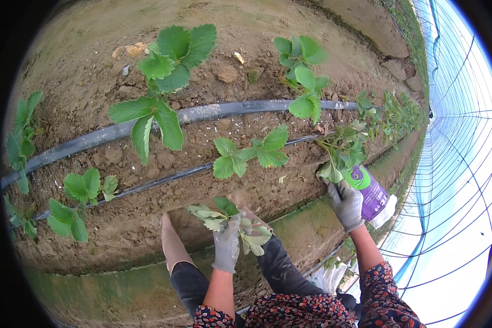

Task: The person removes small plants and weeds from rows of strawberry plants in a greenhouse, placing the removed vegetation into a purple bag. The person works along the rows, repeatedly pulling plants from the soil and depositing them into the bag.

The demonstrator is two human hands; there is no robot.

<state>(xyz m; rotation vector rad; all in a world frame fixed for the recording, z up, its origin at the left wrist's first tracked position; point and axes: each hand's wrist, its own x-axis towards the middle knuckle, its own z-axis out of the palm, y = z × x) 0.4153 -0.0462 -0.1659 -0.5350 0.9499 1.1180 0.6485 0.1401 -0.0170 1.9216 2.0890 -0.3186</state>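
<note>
My left hand (pixel 228 242), in a pale grey glove, is closed around a small bunch of cut or loose strawberry leaves (pixel 254 242) above the edge of the soil bed. My right hand (pixel 346 205), gloved likewise, reaches to the base of a drooping strawberry plant (pixel 344 151) at the right. Its fingertips meet a wilted, pale leaf (pixel 331 171); whether they pinch it is hidden. Directly beside that hand, a purple plastic bag or packet (pixel 371 190) with a green emblem and writing leans at the bed's edge. White material shows at its lower end.
A thick black drip hose (pixel 238 108) and a thinner irrigation line (pixel 168 178) run along the raised soil bed (pixel 139 205). Strawberry plants (pixel 176 57) grow beside both. My boots (pixel 174 242) stand against the bed's side. A white bag (pixel 332 279) lies below right, under greenhouse hoops (pixel 451 143).
</note>
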